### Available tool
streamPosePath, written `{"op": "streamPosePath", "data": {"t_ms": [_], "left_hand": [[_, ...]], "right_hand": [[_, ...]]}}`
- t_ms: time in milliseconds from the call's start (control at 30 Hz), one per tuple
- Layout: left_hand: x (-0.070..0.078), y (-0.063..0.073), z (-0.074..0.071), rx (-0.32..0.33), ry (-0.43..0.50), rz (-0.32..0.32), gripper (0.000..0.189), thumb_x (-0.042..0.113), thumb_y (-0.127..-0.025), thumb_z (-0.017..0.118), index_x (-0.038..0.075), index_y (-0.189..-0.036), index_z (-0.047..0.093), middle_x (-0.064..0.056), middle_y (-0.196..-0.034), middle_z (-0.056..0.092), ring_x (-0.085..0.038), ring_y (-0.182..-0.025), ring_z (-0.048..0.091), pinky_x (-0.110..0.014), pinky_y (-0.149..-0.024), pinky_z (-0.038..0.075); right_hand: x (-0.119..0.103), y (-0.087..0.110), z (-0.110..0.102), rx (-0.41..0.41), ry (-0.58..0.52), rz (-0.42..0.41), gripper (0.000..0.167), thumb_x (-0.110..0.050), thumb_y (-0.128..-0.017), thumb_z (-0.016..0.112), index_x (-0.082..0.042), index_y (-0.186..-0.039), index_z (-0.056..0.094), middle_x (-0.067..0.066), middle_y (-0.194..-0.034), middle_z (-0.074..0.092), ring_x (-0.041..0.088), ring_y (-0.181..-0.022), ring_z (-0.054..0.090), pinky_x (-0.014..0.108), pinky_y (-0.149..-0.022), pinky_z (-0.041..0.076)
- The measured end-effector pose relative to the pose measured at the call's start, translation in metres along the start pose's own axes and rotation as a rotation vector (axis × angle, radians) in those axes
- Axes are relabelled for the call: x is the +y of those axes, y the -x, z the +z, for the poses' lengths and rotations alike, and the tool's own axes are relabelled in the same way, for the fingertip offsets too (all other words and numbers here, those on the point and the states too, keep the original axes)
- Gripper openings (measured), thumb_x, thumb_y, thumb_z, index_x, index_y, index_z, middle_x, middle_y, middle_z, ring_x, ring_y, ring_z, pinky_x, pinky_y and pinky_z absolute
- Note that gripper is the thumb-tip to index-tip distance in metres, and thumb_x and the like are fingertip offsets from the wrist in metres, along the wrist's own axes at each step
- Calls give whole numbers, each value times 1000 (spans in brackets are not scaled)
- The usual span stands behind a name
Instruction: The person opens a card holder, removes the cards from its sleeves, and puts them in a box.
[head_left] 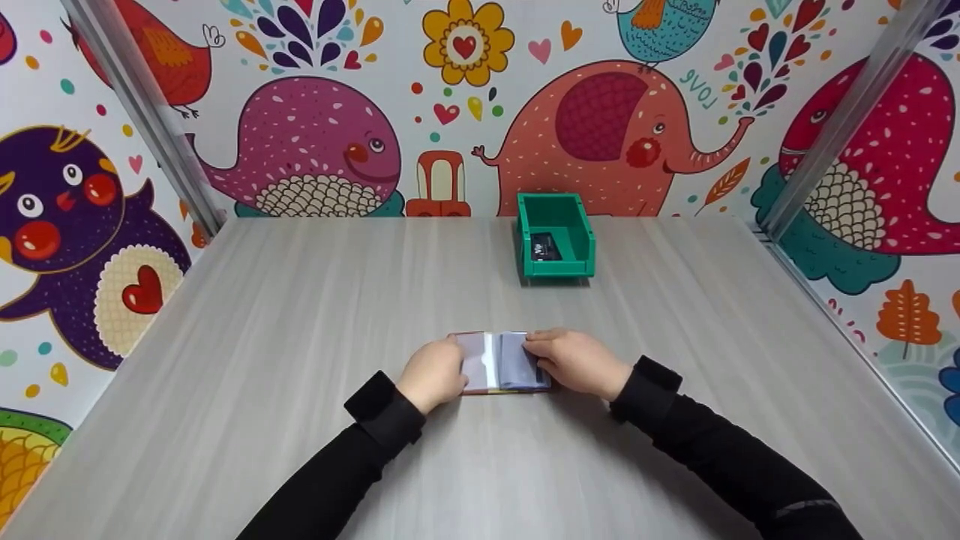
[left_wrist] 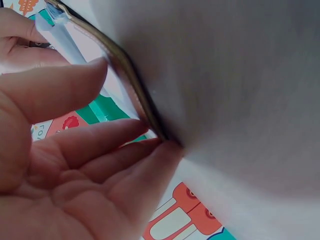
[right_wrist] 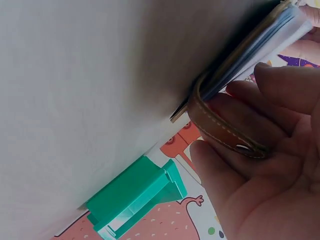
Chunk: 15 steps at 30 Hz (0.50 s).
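Observation:
A small card holder (head_left: 474,352) lies spread open on the table, with clear plastic sleeves (head_left: 517,361) on its right half. My left hand (head_left: 435,375) holds the left cover's edge, thumb on the inner side and fingertips at the rim in the left wrist view. At the right edge, my right hand (head_left: 581,362) grips the other half, its thumb over the sleeves. A brown leather strap (right_wrist: 225,129) with a metal snap bends out from that edge between the right hand's fingers and palm.
Farther back on the wood-grain table (head_left: 300,300), near the wall, stands a green bin (head_left: 559,268). A black card (head_left: 545,247) lies in it. A wall printed with cartoon animals borders the table at the back, and metal posts (head_left: 142,112) rise at the back corners.

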<state>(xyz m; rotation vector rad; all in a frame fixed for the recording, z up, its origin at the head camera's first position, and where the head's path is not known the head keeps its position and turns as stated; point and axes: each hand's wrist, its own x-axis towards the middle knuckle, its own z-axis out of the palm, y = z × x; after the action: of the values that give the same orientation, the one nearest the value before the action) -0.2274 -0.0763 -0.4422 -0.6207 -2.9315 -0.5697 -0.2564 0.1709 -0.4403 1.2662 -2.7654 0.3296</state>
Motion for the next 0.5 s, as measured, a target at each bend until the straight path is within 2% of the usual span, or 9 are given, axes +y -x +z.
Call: {"op": "streamPosePath", "data": {"t_ms": [233,500], "left_hand": [[0,0,0,-2,5,2,17,3,-76,73,1,-68,58,-21,-85,66,-29,-67,58,-45,-68,51],[-1,1,0,0,4,14,12,2,-75,73,-2,-72,62,-24,-94,67,-32,-72,63,-46,-70,52]], "right_hand": [[-3,1,2,-15,-6,-7,36,1,-89,69,6,-124,65,19,-125,64,32,-117,61,45,-96,49],[-3,2,2,8,10,-54,37,1,-87,71,5,-123,65,19,-124,65,31,-115,62,44,-95,50]]}}
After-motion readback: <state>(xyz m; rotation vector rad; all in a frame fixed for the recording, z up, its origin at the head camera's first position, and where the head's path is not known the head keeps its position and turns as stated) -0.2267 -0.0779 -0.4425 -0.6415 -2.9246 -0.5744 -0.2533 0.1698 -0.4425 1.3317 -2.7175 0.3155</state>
